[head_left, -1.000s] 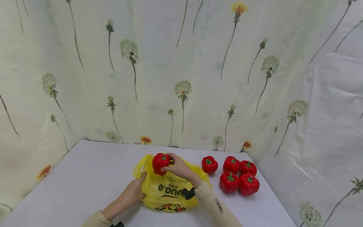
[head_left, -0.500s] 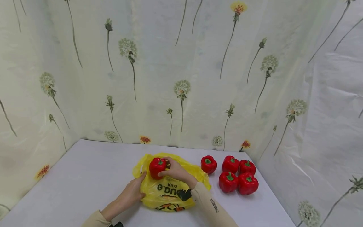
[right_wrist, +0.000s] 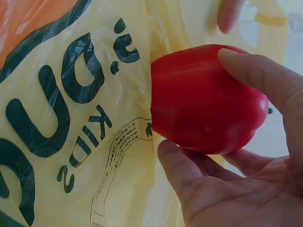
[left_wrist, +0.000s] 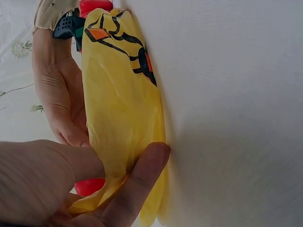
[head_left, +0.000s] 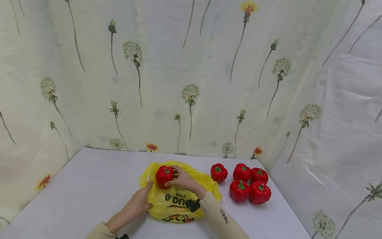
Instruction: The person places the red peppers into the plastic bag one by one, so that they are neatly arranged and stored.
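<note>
A red bell pepper with a green stem is gripped between the thumb and fingers of my right hand. In the right wrist view, the lower end of this bell pepper sits at the mouth of a yellow plastic bag, and the bag's edge covers that end. The yellow bag lies on the table with dark lettering and an orange print facing up. My left hand pinches the bag's left side; in the left wrist view its thumb and fingers hold the film.
To the right of the bag, several more red bell peppers stand on the white table, one single pepper closest to the bag. A flower-printed curtain hangs behind the table and along its sides.
My right hand has brought the bell pepper slightly left and down to the bag's mouth. My left hand keeps its hold on the bag. The other peppers have not moved.
</note>
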A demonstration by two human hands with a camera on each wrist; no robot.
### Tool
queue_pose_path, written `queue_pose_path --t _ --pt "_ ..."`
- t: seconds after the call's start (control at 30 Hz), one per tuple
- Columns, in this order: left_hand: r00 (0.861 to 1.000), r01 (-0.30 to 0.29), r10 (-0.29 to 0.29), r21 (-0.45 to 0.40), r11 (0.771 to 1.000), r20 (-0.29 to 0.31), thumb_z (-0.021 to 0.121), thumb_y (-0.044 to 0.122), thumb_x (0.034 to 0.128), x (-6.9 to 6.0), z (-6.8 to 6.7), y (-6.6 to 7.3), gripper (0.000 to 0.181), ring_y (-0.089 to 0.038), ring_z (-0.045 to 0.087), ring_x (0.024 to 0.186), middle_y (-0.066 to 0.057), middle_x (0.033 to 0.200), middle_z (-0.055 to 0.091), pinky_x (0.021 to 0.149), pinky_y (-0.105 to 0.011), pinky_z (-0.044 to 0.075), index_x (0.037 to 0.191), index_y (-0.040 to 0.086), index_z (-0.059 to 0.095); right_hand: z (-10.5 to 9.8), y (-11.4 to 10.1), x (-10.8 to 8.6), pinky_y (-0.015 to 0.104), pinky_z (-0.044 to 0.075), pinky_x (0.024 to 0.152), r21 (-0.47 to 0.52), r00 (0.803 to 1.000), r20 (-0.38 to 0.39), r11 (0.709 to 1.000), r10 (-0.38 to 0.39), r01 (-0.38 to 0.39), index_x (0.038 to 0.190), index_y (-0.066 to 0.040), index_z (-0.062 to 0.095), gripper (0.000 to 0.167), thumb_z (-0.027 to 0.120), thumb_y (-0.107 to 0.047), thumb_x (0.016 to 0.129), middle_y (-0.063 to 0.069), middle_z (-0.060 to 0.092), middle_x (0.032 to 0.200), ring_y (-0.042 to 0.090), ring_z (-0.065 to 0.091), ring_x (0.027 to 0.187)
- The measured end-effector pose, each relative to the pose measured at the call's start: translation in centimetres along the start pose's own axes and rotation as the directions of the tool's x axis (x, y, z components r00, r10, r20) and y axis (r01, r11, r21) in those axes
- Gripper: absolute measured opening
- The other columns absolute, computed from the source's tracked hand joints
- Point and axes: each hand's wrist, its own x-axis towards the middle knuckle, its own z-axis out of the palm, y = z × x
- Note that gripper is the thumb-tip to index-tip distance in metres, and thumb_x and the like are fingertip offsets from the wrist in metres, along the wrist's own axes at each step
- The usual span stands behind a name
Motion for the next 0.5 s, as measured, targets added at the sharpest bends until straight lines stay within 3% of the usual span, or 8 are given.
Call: queue_pose_path --t 0.5 --pt "1.0 0.011 -0.011 -0.004 1.0 0.006 0.077 -0.009 0.0673 0.16 0.08 -0.14 0.083 -0.044 0.051 0.123 -0.031 0.136 0.05 0.1 -0.054 0.044 0.14 -0.013 0.038 -0.72 -0.07 -0.74 0.049 0.047 0.101 0.041 1.0 0.02 0.999 0.022 -0.023 0.143 -0.016 0.041 0.075 0.078 -0.033 0.079 0.009 0.052 0.137 0.03 0.05 0.125"
